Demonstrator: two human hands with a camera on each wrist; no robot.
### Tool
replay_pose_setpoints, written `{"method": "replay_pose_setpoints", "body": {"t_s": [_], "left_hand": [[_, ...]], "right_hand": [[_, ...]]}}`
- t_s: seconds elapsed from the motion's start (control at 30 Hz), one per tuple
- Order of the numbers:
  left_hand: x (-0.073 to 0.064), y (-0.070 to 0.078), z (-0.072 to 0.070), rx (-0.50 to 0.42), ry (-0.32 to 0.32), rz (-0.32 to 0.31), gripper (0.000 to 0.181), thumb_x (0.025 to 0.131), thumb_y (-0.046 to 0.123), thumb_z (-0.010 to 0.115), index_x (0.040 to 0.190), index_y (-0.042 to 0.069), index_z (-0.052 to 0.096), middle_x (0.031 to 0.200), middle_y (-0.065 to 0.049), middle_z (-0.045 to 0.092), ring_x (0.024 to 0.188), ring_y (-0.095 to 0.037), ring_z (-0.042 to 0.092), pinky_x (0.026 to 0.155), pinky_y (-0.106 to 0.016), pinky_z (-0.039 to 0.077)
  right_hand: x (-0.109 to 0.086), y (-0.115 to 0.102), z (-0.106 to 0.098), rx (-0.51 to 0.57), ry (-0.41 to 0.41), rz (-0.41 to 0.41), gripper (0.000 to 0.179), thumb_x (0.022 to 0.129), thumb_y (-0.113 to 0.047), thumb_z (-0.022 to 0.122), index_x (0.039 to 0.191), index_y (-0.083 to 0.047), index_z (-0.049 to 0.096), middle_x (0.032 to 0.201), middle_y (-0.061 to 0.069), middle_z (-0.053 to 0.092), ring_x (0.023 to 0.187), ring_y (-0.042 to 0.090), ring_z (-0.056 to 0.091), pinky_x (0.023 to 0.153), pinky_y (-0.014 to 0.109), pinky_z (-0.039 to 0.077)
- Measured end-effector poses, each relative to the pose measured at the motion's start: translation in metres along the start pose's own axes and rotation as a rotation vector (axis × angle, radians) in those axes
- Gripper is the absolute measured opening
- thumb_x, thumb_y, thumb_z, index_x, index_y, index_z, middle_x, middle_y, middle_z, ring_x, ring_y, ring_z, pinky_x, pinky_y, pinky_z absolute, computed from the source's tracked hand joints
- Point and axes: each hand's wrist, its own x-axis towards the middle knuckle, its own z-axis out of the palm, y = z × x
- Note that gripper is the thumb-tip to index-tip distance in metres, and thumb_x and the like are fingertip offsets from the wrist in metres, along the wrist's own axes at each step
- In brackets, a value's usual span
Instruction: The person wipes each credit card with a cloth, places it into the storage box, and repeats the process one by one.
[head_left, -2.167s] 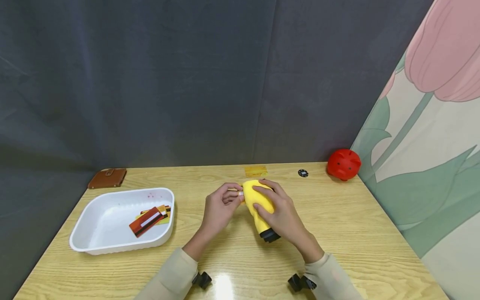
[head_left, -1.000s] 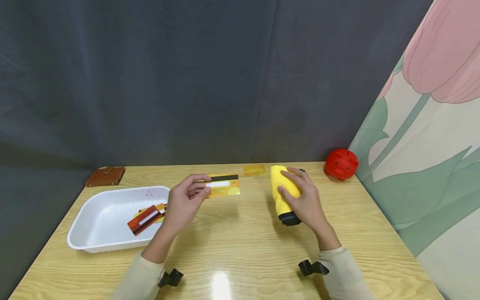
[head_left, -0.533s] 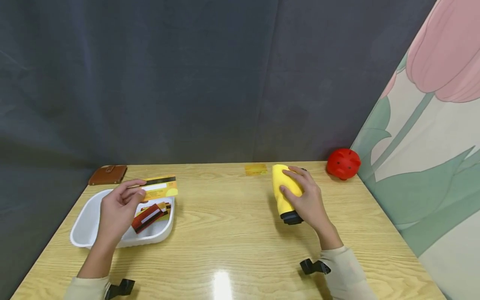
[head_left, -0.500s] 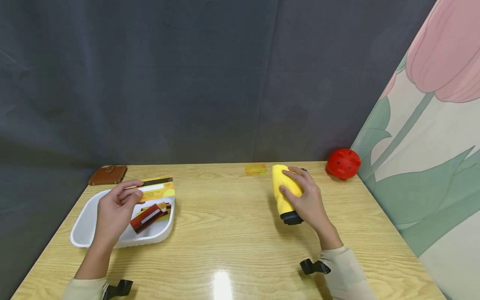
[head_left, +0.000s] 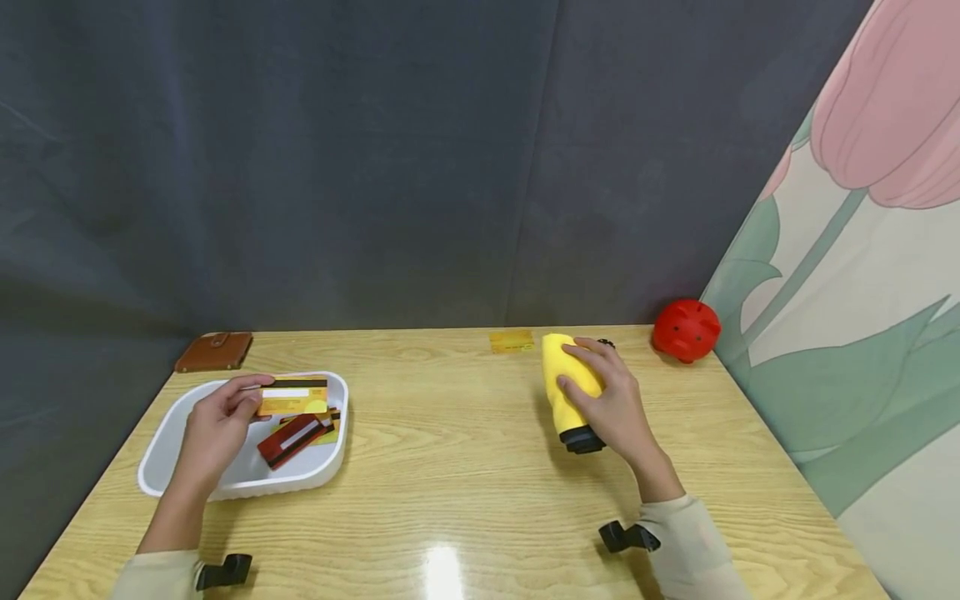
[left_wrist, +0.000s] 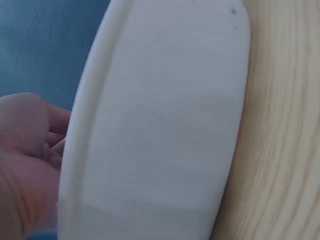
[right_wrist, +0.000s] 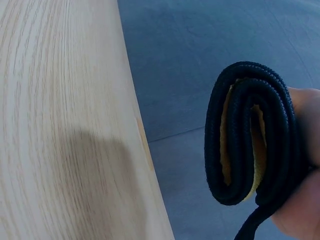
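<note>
Between thumb and fingers, my left hand (head_left: pixel 213 433) pinches a yellow-orange bank card (head_left: pixel 300 396), its black stripe and white strip facing up. It is over the white plastic tray (head_left: pixel 311 481), where a red card (head_left: pixel 288 446) lies on yellow ones (head_left: pixel 331 431). The left wrist view shows mostly the tray's outer wall (left_wrist: pixel 165 110), which hides the fingertips. My right hand (head_left: pixel 618 408) grips a folded yellow cloth (head_left: pixel 564 379) with black edging, held above the table. Its rolled layers of black edging (right_wrist: pixel 220 135) face the right wrist camera.
A brown leather wallet (head_left: pixel 215 352) lies at the back left. Along the back edge are a flat yellow card (head_left: pixel 512 342) and a black poker chip (head_left: pixel 607 343), partly hidden by my right hand. A red piggy bank (head_left: pixel 686 331) stands at the back right corner.
My left hand has drawn the yellow-orange card away from the cloth, carried it left over the tray, and lowered it. The right hand moved right with the cloth, then stayed nearly still.
</note>
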Motion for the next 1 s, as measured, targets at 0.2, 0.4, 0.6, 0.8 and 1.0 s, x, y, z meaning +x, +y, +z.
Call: {"method": "replay_pose_setpoints", "body": {"t_s": [0.2,0.4,0.6,0.8,1.0], "left_hand": [[0.005,-0.004,0.003,0.023,-0.081,0.046,0.032,0.108,0.012,0.051,0.137,0.005,0.063,0.125,-0.025,0.071,0.083,0.013,0.062,0.073,-0.015,0.056],[0.010,-0.007,0.008,-0.034,-0.196,0.062,0.035,0.108,0.006,0.046,0.141,0.000,0.059,0.126,-0.027,0.069,0.087,0.014,0.061,0.077,-0.020,0.060],[0.012,-0.010,0.012,-0.054,-0.162,0.092,0.033,0.106,0.004,0.052,0.137,-0.002,0.061,0.125,-0.028,0.071,0.089,0.016,0.061,0.076,-0.017,0.060],[0.011,-0.010,0.010,-0.070,-0.126,0.036,0.036,0.099,0.005,0.066,0.134,-0.002,0.064,0.123,-0.026,0.072,0.089,0.020,0.060,0.076,-0.011,0.058],[0.011,-0.010,0.008,-0.081,-0.117,-0.017,0.039,0.095,0.012,0.075,0.130,0.000,0.067,0.113,-0.015,0.078,0.086,0.018,0.063,0.074,-0.009,0.056]], "right_hand": [[0.000,0.000,0.000,0.002,-0.007,0.007,0.045,0.087,-0.010,0.081,0.131,-0.011,0.070,0.145,0.013,0.059,0.133,0.034,0.056,0.096,0.014,0.040],[0.000,0.000,0.000,0.000,-0.016,0.004,0.044,0.088,-0.009,0.081,0.131,-0.011,0.070,0.145,0.013,0.059,0.133,0.035,0.056,0.094,0.010,0.039],[0.000,0.000,0.001,0.004,-0.010,-0.005,0.045,0.087,-0.008,0.082,0.130,-0.010,0.070,0.145,0.013,0.059,0.133,0.035,0.056,0.095,0.009,0.038],[0.000,0.000,0.002,-0.002,-0.011,-0.014,0.045,0.087,-0.009,0.082,0.130,-0.010,0.070,0.144,0.013,0.059,0.133,0.035,0.057,0.096,0.008,0.038],[-0.001,0.000,0.002,-0.003,-0.016,-0.010,0.045,0.087,-0.009,0.082,0.130,-0.010,0.070,0.144,0.013,0.060,0.132,0.035,0.057,0.095,0.007,0.038]]}}
